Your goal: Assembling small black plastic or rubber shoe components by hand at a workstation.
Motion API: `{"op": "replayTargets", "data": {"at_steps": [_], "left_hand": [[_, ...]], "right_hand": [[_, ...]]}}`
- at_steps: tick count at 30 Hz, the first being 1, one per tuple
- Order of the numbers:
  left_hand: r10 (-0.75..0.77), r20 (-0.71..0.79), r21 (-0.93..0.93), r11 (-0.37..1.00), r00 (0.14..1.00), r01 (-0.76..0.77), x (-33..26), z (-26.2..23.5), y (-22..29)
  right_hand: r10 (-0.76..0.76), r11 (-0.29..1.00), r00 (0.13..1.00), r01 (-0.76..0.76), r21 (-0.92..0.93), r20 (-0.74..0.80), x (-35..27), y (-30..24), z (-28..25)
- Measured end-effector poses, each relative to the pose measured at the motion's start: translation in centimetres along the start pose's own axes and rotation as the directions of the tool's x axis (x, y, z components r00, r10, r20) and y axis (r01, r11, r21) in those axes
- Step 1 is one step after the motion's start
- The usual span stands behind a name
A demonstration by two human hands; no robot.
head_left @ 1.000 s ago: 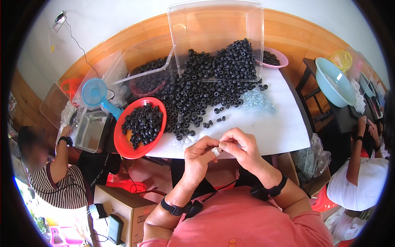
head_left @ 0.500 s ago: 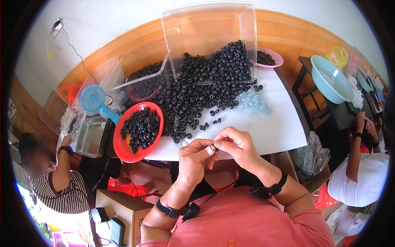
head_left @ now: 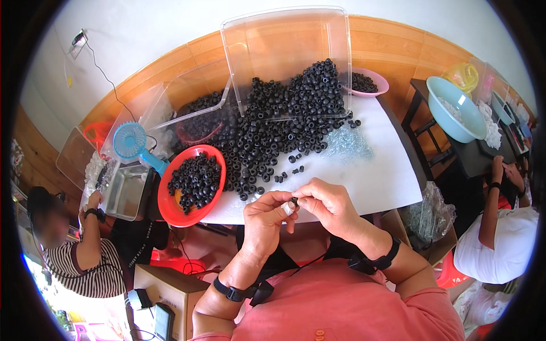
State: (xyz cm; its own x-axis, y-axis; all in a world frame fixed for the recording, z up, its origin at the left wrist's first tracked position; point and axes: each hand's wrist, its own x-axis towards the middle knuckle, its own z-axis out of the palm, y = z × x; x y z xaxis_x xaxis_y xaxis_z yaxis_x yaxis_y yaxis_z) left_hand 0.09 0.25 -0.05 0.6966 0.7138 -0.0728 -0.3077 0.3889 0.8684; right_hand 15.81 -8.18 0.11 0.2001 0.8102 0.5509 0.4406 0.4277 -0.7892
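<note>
Pinching: a small black ring (head_left: 294, 201) is held between the fingertips of both hands, just off the near edge of the white table (head_left: 375, 176), above the person's lap.
Left hand: the left hand (head_left: 266, 215) is curled, thumb and forefinger closed on the ring's left side; a pale piece sits at those fingertips, too small to tell apart. The wrist bends upward, and the forearm rises from the lower edge with a dark band on the wrist.
Right hand: the right hand (head_left: 325, 203) grasps the same ring from the right, fingers bunched and knuckles up; its forearm comes in from the lower right, also with a dark wristband.
Nearby stock: a heap of black rings (head_left: 278, 122) covers the middle of the table, with strays scattered toward the hands.
Red bowl: a red bowl (head_left: 170, 207) partly filled with black rings sits at the table's left near corner.
Clear tray: a clear plastic tray (head_left: 284, 45) leans at the back of the heap.
Further out: a blue handheld fan (head_left: 132, 144) stands left of the red bowl, and a light blue basin (head_left: 455, 108) rests on a side table to the right.
</note>
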Motion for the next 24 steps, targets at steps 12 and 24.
{"op": "replayTargets", "data": {"at_steps": [12,24], "left_hand": [[0.027,-0.032,0.024,0.999,0.999,-0.026,0.7,-0.9,0.5],[0.02,-0.053,0.072,0.997,0.998,-0.016,0.4,-1.3,-0.3]], "right_hand": [[-0.002,0.852,0.993,-0.06,-0.52,-0.119,2.9,0.5,-4.4],[0.123,0.481,0.982,0.065,-0.874,0.141,6.2,4.4,-0.2]]}}
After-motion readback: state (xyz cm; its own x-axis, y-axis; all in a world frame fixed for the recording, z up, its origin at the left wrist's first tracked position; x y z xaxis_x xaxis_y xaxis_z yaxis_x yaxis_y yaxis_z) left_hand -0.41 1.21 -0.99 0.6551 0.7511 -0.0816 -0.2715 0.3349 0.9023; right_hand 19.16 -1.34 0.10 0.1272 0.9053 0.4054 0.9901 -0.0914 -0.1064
